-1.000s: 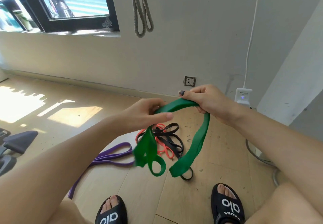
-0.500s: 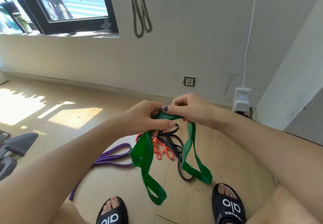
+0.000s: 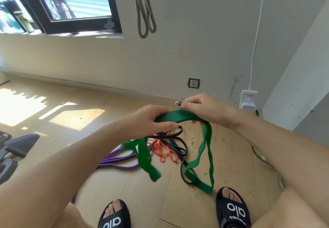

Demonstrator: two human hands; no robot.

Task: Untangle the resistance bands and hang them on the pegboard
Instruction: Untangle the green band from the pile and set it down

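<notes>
Head view is showing both hands working the green band (image 3: 179,116) above the floor (image 3: 222,156): the left hand (image 3: 151,120) and the right hand (image 3: 197,107) are gripping it with curled fingers, its loops dangling over the floor tangle (image 3: 169,146). Untangling seems underway; next, probably, shaking the twists out.

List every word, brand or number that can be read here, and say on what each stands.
"alo": white letters on the strap of the left sandal.
"alo", with a smaller blurred word below: on the right sandal.
Small print on the white adapter: too blurred to read.
</notes>
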